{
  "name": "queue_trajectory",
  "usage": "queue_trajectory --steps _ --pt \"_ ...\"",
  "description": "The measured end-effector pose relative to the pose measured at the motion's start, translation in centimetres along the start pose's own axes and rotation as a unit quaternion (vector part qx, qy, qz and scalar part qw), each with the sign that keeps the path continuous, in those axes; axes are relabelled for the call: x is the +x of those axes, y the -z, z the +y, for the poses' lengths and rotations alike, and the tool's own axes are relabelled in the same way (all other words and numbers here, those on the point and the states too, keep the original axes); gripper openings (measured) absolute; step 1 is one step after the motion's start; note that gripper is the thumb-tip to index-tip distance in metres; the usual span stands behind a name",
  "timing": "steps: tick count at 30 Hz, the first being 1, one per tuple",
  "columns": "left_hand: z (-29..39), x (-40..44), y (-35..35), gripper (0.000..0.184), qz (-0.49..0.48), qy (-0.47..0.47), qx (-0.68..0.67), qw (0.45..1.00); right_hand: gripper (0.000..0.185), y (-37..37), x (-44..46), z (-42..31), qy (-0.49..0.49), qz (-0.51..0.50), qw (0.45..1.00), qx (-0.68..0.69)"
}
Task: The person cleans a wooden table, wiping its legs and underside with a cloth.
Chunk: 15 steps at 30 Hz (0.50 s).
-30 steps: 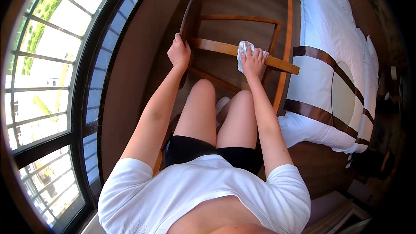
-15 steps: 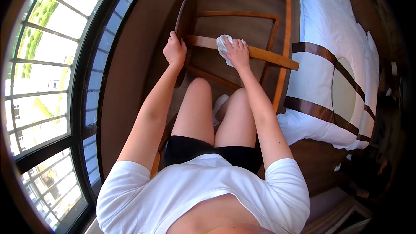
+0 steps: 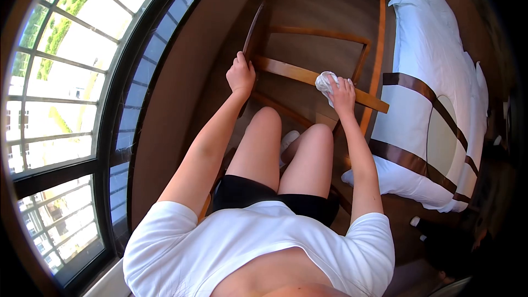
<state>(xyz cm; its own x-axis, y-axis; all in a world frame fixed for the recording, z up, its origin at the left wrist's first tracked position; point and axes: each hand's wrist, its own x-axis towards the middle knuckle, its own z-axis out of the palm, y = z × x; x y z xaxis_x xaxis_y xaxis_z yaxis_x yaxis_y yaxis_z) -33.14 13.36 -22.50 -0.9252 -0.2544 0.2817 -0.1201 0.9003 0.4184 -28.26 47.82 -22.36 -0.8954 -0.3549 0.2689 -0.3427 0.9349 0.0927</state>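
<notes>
White, brown-banded bed (image 3: 410, 118) is standing right of an orange-brown wooden frame (image 3: 319, 32). The frame's dark flat panel (image 3: 260, 36) is being clamped at its edge by the left hand (image 3: 240, 75). Against the long wooden bar (image 3: 291, 70), the right hand (image 3: 344, 96) is gripping crumpled white cloth (image 3: 324, 81).
</notes>
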Motion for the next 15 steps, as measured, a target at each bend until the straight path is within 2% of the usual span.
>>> queue_trajectory --steps 2,5,10,14,15 --pt "-0.2 -0.2 -0.1 0.036 -0.002 0.0 0.0 1.0 0.069 0.4 0.5 -1.3 -0.073 -0.031 0.997 0.009" --pt "0.0 0.1 0.2 0.036 0.002 0.002 0.001 1.0 0.069 0.1 1.6 -2.5 -0.09 -0.015 0.996 0.004" --pt "0.3 0.7 0.0 0.036 -0.003 0.003 -0.003 1.0 0.061 -1.7 5.5 -6.2 -0.055 -0.026 0.998 0.019" --pt "0.4 0.8 0.1 0.036 -0.002 0.009 -0.002 1.0 0.048 -5.0 9.6 -11.0 -0.024 -0.016 0.999 0.032" --pt "0.3 0.7 0.0 0.037 -0.001 0.008 -0.002 1.0 0.033 -5.5 10.6 -12.1 -0.016 -0.02 0.999 0.022"
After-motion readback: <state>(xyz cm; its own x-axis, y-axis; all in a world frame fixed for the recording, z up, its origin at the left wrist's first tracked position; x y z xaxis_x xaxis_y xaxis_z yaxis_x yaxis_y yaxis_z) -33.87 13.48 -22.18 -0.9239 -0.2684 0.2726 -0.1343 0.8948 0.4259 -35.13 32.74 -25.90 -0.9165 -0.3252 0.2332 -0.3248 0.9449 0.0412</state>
